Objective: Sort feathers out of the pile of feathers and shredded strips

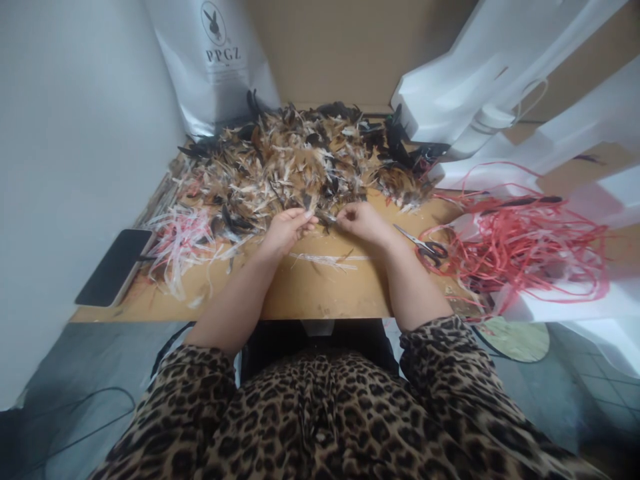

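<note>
Far L: flat rectangular phone, black screen, pale edge (114,268), lying at the L end of the tan flat-topped table (340,297). Just R of it, approx mid-L of frame: loose bunch of pink & white plastic strips (183,243). Upper L: big white bag w/ black "PPGZ" print + rabbit-head logo (220,73), standing behind the table stuff.

Ctr: wide heap of brown, cream & black feathers (295,163), covers most of the table's back half. L hand (290,230) at front edge of heap, thumb + index pinched on a small brown feather (311,202). Thin white strips (325,260) flat on table below/between the forearms. R hand (364,220) just R of L hand, small gap, not touching; fingers curled, can't tell if anything's in the grip.

R of R wrist: scissors w/ black handles (433,250), on table, blades pointing upper L. Mid-R: big tangle of red & pale pink plastic strips (530,247). Upper R: white cylindrical item w/ loop (493,119), among white panels (445,87).
</note>
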`<state>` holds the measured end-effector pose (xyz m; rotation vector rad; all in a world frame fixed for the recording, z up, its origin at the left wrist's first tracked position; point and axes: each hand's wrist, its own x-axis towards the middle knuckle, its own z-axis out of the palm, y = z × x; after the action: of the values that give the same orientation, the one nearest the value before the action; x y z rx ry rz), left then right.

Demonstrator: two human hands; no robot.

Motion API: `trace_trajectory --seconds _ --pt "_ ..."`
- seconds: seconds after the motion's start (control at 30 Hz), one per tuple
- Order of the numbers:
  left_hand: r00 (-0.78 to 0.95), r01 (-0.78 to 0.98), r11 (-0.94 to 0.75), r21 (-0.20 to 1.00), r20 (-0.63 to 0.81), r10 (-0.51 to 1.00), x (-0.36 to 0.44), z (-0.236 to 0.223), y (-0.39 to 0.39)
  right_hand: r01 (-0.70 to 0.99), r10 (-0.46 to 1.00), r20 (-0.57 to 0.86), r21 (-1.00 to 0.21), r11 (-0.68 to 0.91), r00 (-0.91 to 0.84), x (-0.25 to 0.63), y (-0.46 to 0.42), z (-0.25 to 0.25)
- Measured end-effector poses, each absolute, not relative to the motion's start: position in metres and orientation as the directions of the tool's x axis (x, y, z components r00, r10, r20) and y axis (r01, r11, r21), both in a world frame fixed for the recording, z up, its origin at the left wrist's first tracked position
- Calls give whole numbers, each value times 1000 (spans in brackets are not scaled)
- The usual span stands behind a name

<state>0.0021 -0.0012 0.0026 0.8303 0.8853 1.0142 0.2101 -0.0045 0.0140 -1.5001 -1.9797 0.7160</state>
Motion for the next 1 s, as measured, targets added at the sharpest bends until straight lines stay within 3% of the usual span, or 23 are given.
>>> trace_trajectory --seconds 0.1,0.17,0.27,0.37,0.67,0.83,1.0 --pt "286 -351 323 879 -228 931 2 3 -2 377 990 14 -924 66 -140 207 -7 20" --pt "320 -363 359 860 -246 915 1 3 -2 158 991 -49 -987 -29 -125 203 -8 21" --pt "369 -381 425 821 -286 884 1 3 -1 -107 984 -111 -986 -126 -142 195 -8 19" --pt "382 -401 450 797 -301 874 1 2 0 -232 970 -177 -949 -213 -166 190 -6 16" --pt "336 -438 407 802 -274 901 2 4 1 -173 969 -201 -959 -225 -145 195 -4 14" --pt "313 -481 363 798 -230 921 2 4 1 55 994 -85 -995 -82 -69 189 -8 13" --pt "292 -507 318 801 -188 938 2 7 -1 297 996 42 -953 64 -80 184 -13 16"
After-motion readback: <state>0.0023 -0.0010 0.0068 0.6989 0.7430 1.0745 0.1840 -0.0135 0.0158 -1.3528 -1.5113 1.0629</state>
